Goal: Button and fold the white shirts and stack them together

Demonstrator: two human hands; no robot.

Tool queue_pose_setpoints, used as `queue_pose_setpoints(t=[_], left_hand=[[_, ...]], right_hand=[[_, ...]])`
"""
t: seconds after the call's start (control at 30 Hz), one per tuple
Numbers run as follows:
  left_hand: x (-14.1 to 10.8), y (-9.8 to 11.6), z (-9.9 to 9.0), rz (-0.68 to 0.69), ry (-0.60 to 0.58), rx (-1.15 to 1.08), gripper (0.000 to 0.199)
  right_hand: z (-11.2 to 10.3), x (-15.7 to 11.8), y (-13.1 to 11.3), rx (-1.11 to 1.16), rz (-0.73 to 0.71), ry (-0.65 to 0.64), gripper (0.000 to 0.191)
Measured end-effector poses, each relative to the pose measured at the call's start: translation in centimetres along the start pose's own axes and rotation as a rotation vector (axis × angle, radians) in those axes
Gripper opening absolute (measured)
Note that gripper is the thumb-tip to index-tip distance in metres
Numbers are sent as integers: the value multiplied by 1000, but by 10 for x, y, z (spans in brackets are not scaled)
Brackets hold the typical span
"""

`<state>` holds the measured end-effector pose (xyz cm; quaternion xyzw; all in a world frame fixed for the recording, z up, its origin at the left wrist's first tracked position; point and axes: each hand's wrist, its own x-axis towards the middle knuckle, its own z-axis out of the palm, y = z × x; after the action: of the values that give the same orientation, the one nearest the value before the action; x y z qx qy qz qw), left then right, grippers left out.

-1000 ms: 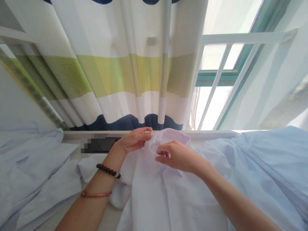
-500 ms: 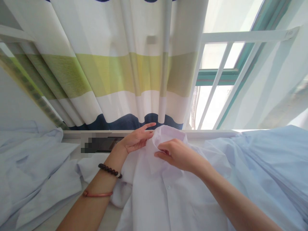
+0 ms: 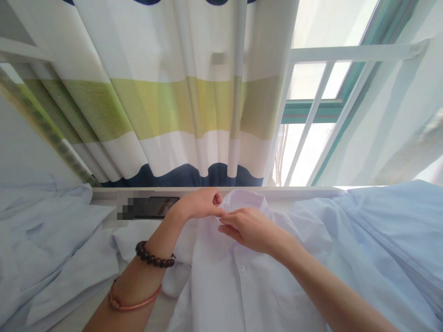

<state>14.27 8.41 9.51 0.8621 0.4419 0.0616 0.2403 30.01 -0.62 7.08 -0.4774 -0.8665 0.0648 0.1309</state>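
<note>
Across the far side hangs a white, yellow-green and navy striped cloth curtain (image 3: 173,50), with a teal window frame (image 3: 311,112) and a white barred railing (image 3: 353,54) to its right. Near the middle, a white buttoned cloth shirt (image 3: 218,286) lies front up, its raised collar (image 3: 245,198) towards the far edge. At the collar's left side the left hand (image 3: 200,203) and right hand (image 3: 251,228) meet at the fingertips, the left one's fingers partly curled; whether either pinches the cloth, I cannot tell. Round the left wrist is a dark beaded bracelet (image 3: 154,258), with a thin reddish band (image 3: 136,305) nearer. Just beyond that wrist lies a flat black rectangular object (image 3: 162,206), partly pixelated. Rumpled whitish cloth (image 3: 51,249) lies left, pale blue cloth (image 3: 391,230) right.
</note>
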Motion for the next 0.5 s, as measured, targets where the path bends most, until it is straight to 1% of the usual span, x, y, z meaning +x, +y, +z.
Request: queue_pose_setpoints(t=[0.13, 0.27, 0.37, 0.5], left_hand=[[-3, 4, -3, -16, -6, 42, 12], [-7, 12, -8, -24, 23, 51, 14], [-8, 14, -10, 5, 57, 71, 15], [-6, 12, -10, 66, 88, 130, 16]], right_hand=[[1, -1, 3, 16, -13, -28, 28], [0, -2, 6, 91, -33, 3, 22], [-2, -3, 6, 156, -46, 42, 32], [-6, -5, 10, 201, 2, 39, 32]])
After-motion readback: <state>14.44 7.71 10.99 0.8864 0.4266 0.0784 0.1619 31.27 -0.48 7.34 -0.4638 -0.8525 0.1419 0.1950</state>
